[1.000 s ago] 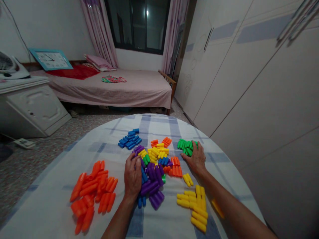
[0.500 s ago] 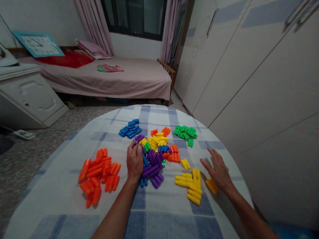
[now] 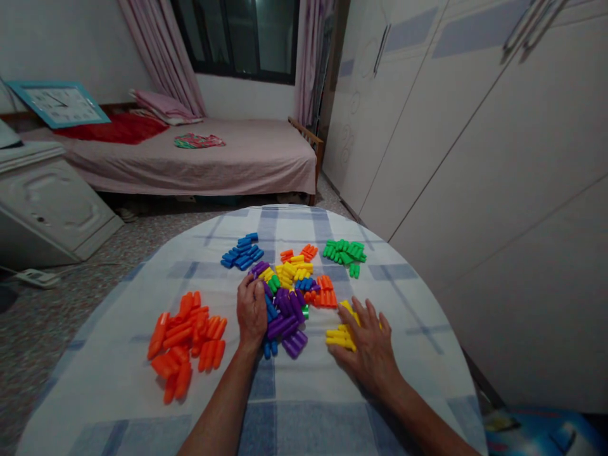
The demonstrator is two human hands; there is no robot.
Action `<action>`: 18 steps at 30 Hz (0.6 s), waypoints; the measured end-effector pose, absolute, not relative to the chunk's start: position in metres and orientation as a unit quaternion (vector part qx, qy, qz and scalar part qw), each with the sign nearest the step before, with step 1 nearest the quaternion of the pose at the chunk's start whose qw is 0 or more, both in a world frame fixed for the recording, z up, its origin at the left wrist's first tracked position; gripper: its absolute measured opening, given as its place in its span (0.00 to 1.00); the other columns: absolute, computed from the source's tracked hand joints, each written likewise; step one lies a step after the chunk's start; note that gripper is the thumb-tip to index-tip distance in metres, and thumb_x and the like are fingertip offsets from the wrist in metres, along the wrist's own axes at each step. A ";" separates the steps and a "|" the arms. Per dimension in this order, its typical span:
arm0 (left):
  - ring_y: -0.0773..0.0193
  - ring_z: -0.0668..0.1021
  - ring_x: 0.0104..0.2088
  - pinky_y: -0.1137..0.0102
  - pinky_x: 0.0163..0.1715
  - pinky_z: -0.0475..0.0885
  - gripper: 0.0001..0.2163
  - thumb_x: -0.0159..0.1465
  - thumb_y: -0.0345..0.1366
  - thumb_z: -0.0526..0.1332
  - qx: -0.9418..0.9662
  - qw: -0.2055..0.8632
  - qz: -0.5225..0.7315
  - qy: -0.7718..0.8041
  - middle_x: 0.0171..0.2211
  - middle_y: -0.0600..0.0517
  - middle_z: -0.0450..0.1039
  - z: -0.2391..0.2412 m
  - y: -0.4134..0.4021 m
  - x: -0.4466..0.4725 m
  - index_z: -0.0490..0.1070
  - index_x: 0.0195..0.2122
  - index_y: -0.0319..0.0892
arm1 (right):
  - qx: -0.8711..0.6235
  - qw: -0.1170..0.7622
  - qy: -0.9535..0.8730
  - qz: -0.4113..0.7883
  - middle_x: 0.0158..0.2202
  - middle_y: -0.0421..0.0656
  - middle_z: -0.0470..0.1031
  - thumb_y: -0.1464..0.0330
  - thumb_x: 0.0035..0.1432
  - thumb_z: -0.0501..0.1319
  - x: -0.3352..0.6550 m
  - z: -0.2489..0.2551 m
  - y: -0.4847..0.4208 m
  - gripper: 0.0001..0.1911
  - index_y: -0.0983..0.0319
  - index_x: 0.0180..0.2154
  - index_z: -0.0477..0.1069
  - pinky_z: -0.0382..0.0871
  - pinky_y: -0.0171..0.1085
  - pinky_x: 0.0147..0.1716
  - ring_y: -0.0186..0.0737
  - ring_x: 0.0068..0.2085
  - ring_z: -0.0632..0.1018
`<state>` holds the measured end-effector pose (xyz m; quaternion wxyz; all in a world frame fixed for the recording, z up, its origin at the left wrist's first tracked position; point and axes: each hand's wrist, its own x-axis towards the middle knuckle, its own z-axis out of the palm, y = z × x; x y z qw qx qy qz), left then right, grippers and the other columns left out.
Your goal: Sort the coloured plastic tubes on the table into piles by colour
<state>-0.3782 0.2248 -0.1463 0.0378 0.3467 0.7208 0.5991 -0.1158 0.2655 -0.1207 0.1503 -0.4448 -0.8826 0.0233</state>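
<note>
My left hand (image 3: 252, 310) rests curled on the left side of a mixed pile of plastic blocks (image 3: 289, 294), its fingers closed over purple and blue pieces. My right hand (image 3: 369, 345) lies flat with fingers spread on the yellow block group (image 3: 340, 335), covering most of it. Sorted groups lie around: orange blocks (image 3: 185, 339) at the left, blue blocks (image 3: 240, 254) at the back left, green blocks (image 3: 346, 252) at the back right.
A round table with a blue-checked white cloth (image 3: 294, 405) holds everything. White wardrobe doors (image 3: 475, 139) stand close on the right. A bed (image 3: 199, 158) and a white cabinet (image 3: 47, 202) lie beyond the table.
My right hand left the green blocks, swung back to the right edge, then moved left onto the yellow group. My left hand stayed on the mixed pile.
</note>
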 end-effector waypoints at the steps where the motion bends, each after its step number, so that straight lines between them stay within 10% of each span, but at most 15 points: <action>1: 0.57 0.67 0.56 0.62 0.60 0.58 0.18 0.67 0.46 0.48 0.347 0.038 0.598 0.722 0.52 0.45 0.65 -0.146 0.225 -0.378 0.71 0.43 0.41 | -0.438 0.150 -0.886 0.017 0.63 0.48 0.58 0.54 0.50 0.62 -0.117 -0.121 0.267 0.32 0.51 0.57 0.64 0.46 0.61 0.58 0.60 0.64 0.54; 11: 0.57 0.67 0.55 0.60 0.59 0.59 0.19 0.67 0.46 0.47 0.349 0.034 0.597 0.722 0.52 0.44 0.65 -0.147 0.225 -0.377 0.72 0.43 0.40 | -0.435 0.152 -0.887 0.018 0.55 0.46 0.67 0.58 0.55 0.58 -0.098 -0.113 0.318 0.18 0.53 0.48 0.72 0.52 0.54 0.56 0.48 0.56 0.67; 18: 0.57 0.67 0.56 0.60 0.59 0.59 0.18 0.67 0.44 0.47 0.341 0.037 0.601 0.722 0.53 0.44 0.65 -0.145 0.226 -0.375 0.71 0.45 0.40 | -0.437 0.242 -0.866 -0.008 0.59 0.48 0.63 0.59 0.56 0.58 -0.111 -0.100 0.318 0.22 0.56 0.52 0.68 0.50 0.59 0.58 0.55 0.62 0.58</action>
